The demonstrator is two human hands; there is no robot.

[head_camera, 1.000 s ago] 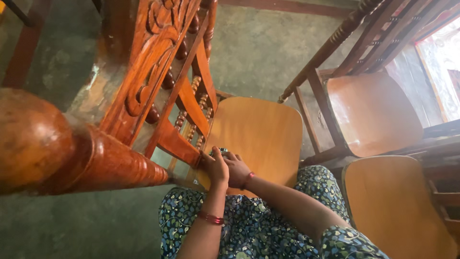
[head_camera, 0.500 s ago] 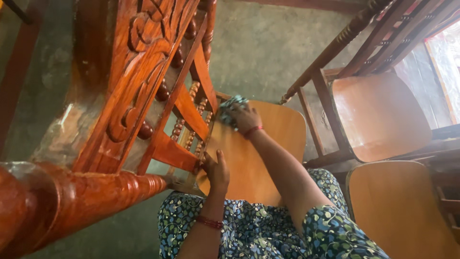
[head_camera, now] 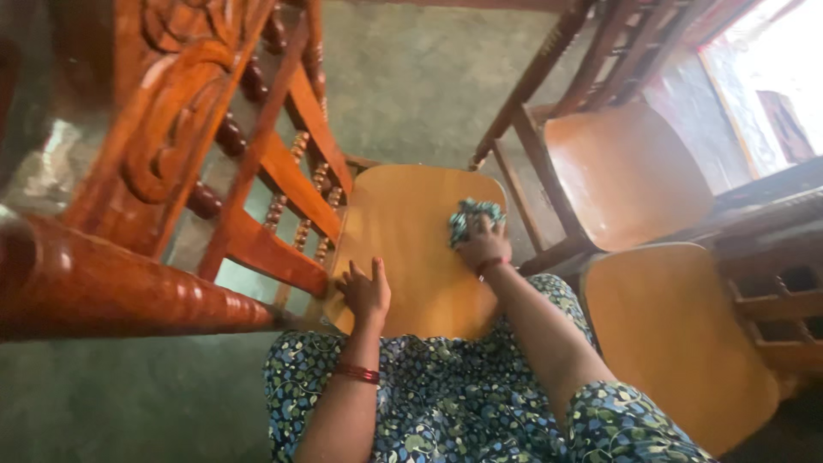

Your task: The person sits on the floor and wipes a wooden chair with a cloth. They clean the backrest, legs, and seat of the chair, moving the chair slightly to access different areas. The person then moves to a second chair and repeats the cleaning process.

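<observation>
We see the right hand (head_camera: 483,247) clenched on a crumpled green-and-white cloth (head_camera: 470,216), pressing it onto the tan wooden seat (head_camera: 411,249) of a carved chair; the cloth sits at about 2 o'clock on that seat, close to its far right edge, with the fingers bunched over its near side. The left hand (head_camera: 366,291) lies released, fingers spread flat, at about 8 o'clock on the same seat, touching the wood just beside the chair's reddish carved back (head_camera: 197,137), and it grasps nothing. The two hands are well apart across the seat. A red bangle (head_camera: 357,372) circles the left wrist and a thin red band shows at the right wrist. The back, with its scrollwork and beaded spindles, rises from the seat toward 10 o'clock, and a glossy turned rail (head_camera: 111,287) crosses the view at 9 o'clock. Our lap, in a blue-green floral dress (head_camera: 446,403), fills 6 o'clock, touching the seat's near edge. Two more tan seats stand at 2 o'clock (head_camera: 630,171) and 4 o'clock (head_camera: 677,334), just beside each other. The floor (head_camera: 411,77) beyond is dull green.
</observation>
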